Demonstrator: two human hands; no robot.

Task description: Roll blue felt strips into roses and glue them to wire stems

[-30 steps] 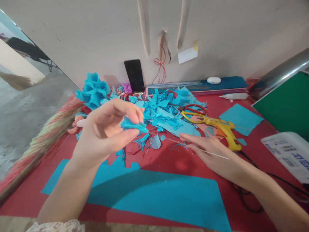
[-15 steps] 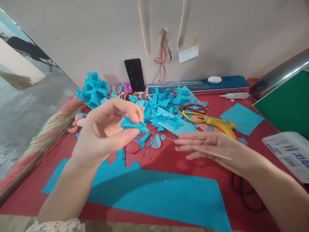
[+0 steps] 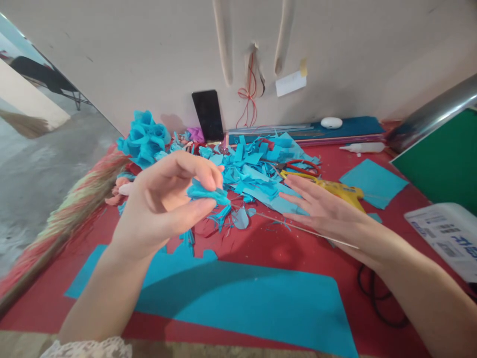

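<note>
One blue paper flower (image 3: 204,193), pinched between thumb and fingers of the left hand (image 3: 147,209), above the red worktop (image 3: 257,251). Thin stem (image 3: 309,232) runs right from it. Right hand (image 3: 337,216) spread, alongside the stem; can't tell if touching. Blue sheet (image 3: 242,298) on near side. Far: blue scraps (image 3: 257,174), black phone (image 3: 207,115) propped. Yellow glue gun (image 3: 345,192) right, partly behind right hand.
</note>
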